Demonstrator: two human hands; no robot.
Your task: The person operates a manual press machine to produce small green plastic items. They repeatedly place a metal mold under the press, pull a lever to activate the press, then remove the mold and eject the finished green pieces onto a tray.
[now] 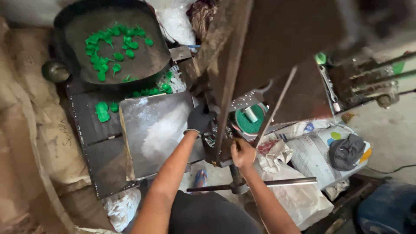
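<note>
Left hand [200,119], dark-gloved, grips the rusty metal press frame [225,78]; bare right hand [242,154] clasps its lower dark steel handle [234,171], apparently mid-pressing.

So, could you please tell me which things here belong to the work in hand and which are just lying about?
In use:
- gloved left hand at the press frame
- bare right hand on the lower part of the machine
- green moulded pieces in the dark pan
- green granules

Lying about:
- dark cloth on the white sack
- spanner
- burlap sacks
</note>
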